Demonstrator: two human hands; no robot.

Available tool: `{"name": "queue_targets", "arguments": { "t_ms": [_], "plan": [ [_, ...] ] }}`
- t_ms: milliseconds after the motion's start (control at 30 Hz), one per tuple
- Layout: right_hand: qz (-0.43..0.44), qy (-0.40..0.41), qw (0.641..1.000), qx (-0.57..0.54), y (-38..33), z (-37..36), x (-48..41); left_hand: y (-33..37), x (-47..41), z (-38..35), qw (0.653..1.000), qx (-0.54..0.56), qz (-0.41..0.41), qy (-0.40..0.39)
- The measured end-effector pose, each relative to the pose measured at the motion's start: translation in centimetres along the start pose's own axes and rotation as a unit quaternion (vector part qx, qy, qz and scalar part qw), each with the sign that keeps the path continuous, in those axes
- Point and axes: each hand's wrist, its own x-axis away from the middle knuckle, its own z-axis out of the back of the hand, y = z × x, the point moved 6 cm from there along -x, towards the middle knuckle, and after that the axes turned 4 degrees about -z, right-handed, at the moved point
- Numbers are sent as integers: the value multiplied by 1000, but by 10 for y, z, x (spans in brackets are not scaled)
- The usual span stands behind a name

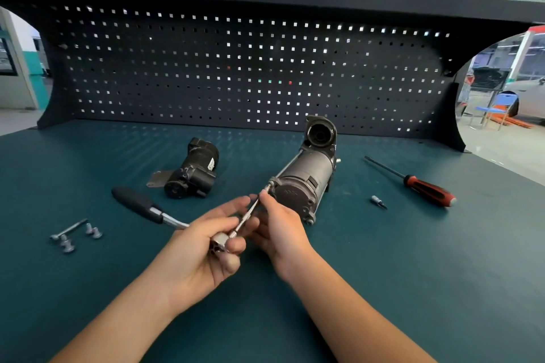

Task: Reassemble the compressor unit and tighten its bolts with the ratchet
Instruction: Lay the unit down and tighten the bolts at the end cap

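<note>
Motor body (303,177) of the compressor lies on its side mid-desk (398,274), round end cap facing the person, open black housing at its far end by the pegboard (236,68).

Left hand (203,247), in front of the motor body's end cap: fingers curled round the ratchet (138,204) at its head, thumb underneath. The black handle sticks out to the left and away, clear of the desk.

Extension bar (250,213) runs from the ratchet head up to a bolt (269,186) at the left edge of the end cap flange. Can't tell whether the tip is fully seated on the bolt head.

Right hand (280,233), just in front of the end cap: fingertips pinch the extension bar near its tip, right at the flange. The rest of the hand is loosely curled.

Second compressor section (191,174), black with a metal bracket, lies left of the motor body and apart from it. Not mated.

Loose bolts (94,231), one long and several short, sit in a cluster far left of the motor body, beyond the ratchet handle.

Small bit socket (379,202) lies right of the motor body. A screwdriver (424,188) with a red and black handle lies further right, its shaft pointing toward the pegboard.
</note>
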Motion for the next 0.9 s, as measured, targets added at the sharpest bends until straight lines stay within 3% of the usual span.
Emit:
{"name": "queue_targets", "arguments": {
  "t_ms": [67, 100, 200, 267, 333, 367, 400, 433, 500, 567, 633, 700, 767, 833, 900],
  "plan": [
    [0, 0, 1000, -6, -1, -1, 1, 4, -1, 4, 988, -143, -52, 6],
    [-2, 2, 1000, -9, -1, -1, 1, 6, -1, 6, 964, -249, -87, 8],
    [-10, 11, 1000, -13, 0, 0, 0, 14, 2, -1, 812, -551, -192, -32],
    [-7, 6, 1000, -3, 0, 0, 1, 19, 5, -5, 713, -665, -217, -46],
    [-2, 2, 1000, -2, -1, -1, 1, 21, 6, -9, 572, -782, -247, -38],
    [0, 3, 1000, -1, -1, 0, 2, 21, 5, -9, 543, -798, -258, -34],
    [1, 3, 1000, 3, -1, 0, 3, 20, 5, -8, 549, -791, -267, -41],
    [1, 2, 1000, 6, -1, 0, 3, 19, 4, -7, 590, -761, -266, -51],
    [2, 0, 1000, -4, -2, -1, 3, 16, 3, -5, 755, -609, -235, -65],
    [1, 12, 1000, -9, -3, 0, 3, 7, -2, 4, 907, -391, -158, -24],
    [-3, 18, 1000, 6, -2, 2, 3, -5, -6, 7, 986, -157, -53, 0],
    [-5, 17, 1000, 1, -2, 2, 2, -10, -6, 2, 998, 62, 23, -6],
    [-6, 13, 1000, -7, -3, 1, 1, -7, -4, -1, 978, 207, 42, 8],
    [-9, 11, 1000, -11, -3, 1, 1, -9, -4, -1, 971, 233, 40, 28],
    [-10, 9, 1000, -14, -3, 1, 1, -13, -5, -2, 984, 170, 38, 28]
  ]
}}
